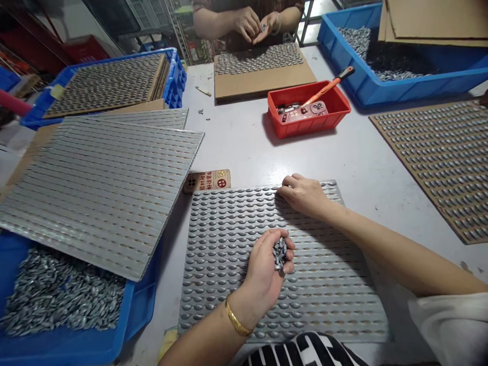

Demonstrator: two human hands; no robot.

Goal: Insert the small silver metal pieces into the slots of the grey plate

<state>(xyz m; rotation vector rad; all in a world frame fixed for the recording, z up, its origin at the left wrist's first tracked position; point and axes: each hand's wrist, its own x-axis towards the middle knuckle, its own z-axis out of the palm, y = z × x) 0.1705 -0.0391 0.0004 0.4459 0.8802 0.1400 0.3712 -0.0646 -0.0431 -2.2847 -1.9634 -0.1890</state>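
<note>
My left hand [265, 269], a gold bracelet on its wrist, is cupped around a handful of small grey metal pieces [280, 254], oval with pointed ends. It is over the middle of a grey slotted board [339, 284]. Similar pieces sit in rows across the board's left part, while slots show bare on the right. At the board's far edge, my right hand [301, 195] has its fingers pinched together and lowered to the top row. Whatever is between those fingertips is hidden.
Grey boards [102, 178] lie stacked at left above a blue bin [129, 315] of loose pieces. A patterned phone [209, 180] touches my board's far edge. Beyond are a red tray [308, 124], another blue bin [404, 91], filled boards, and a co-worker's hands [247, 24].
</note>
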